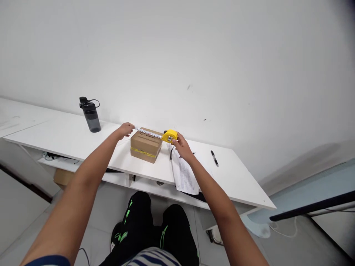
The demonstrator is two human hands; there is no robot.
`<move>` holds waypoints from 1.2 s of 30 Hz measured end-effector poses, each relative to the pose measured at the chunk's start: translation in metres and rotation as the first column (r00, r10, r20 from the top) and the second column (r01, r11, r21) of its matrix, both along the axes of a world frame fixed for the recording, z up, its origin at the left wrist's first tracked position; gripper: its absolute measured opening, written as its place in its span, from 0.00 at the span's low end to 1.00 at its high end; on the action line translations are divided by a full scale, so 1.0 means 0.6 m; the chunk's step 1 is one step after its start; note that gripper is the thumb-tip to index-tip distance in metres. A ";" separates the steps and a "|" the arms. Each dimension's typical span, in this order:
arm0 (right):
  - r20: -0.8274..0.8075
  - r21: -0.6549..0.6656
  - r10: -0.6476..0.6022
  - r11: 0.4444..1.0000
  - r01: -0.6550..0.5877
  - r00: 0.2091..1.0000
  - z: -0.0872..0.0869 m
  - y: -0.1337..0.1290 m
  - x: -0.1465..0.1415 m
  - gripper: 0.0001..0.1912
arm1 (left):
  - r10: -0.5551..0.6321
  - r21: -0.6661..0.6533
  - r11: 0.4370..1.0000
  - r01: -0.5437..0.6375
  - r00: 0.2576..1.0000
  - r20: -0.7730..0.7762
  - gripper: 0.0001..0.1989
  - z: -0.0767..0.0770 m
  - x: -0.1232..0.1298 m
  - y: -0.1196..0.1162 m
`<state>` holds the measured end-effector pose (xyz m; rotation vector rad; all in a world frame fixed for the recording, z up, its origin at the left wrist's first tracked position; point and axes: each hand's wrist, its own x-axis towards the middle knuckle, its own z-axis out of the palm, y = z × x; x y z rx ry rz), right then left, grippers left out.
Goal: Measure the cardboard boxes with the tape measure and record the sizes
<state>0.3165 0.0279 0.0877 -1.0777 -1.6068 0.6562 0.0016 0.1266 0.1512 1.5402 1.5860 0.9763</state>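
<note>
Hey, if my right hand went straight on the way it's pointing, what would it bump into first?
Past the yellow tape measure it already holds, your right hand would probably meet the white wall. The cardboard box sits off to the left, though depth is unclear.

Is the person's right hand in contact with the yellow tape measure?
Touching: the head view shows the right hand gripping the yellow tape measure, thumb overlapping the case's lower right side.

The white table (238,181) bears a dark plastic bottle (91,117), brown cardboard box (145,145), white paper (185,175) overhanging its front edge, black pen (214,159).
</note>
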 end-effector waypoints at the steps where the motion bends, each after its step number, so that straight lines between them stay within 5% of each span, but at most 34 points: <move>1: 0.028 0.013 -0.026 1.000 0.025 0.999 -0.004 0.002 0.003 0.32 | -0.011 0.006 1.000 0.011 0.999 -0.034 0.06 -0.011 0.002 0.004; 7: 0.200 0.057 -0.060 0.997 0.050 0.978 -0.013 0.003 0.007 0.30 | -0.074 -0.030 0.997 0.070 0.988 -0.137 0.16 -0.047 0.006 0.014; 12: 0.250 0.072 -0.036 0.997 0.018 0.968 -0.006 0.005 0.003 0.27 | -0.224 -0.111 0.969 0.219 0.974 -0.034 0.22 -0.064 0.006 -0.005; 16: 0.248 0.053 -0.053 0.998 0.041 0.967 -0.008 0.005 0.006 0.27 | -0.144 -0.115 0.984 0.135 0.987 -0.075 0.22 -0.065 0.019 -0.011; 22: 0.318 0.064 -0.124 0.992 0.109 0.940 -0.004 -0.008 0.004 0.27 | -0.003 0.009 1.000 0.006 0.959 -0.282 0.17 -0.047 0.030 -0.014; 27: 0.398 0.236 -0.171 0.968 0.080 0.901 0.002 -0.042 -0.024 0.22 | 0.057 0.158 0.987 0.003 0.925 -0.377 0.18 -0.026 0.028 -0.044; 30: 0.426 0.300 -0.212 0.950 0.084 0.879 -0.008 -0.072 -0.064 0.21 | -0.064 0.212 0.969 0.125 0.960 -0.271 0.20 0.000 0.034 -0.062; 34: 0.340 0.344 -0.255 0.930 0.133 0.905 -0.035 -0.120 -0.145 0.25 | -0.388 0.088 0.918 0.386 0.922 0.001 0.21 0.046 0.066 -0.057; 36: 0.234 0.390 -0.290 0.902 0.184 0.928 -0.050 -0.142 -0.184 0.29 | -0.402 0.088 0.912 0.400 0.916 0.005 0.20 0.064 0.087 -0.040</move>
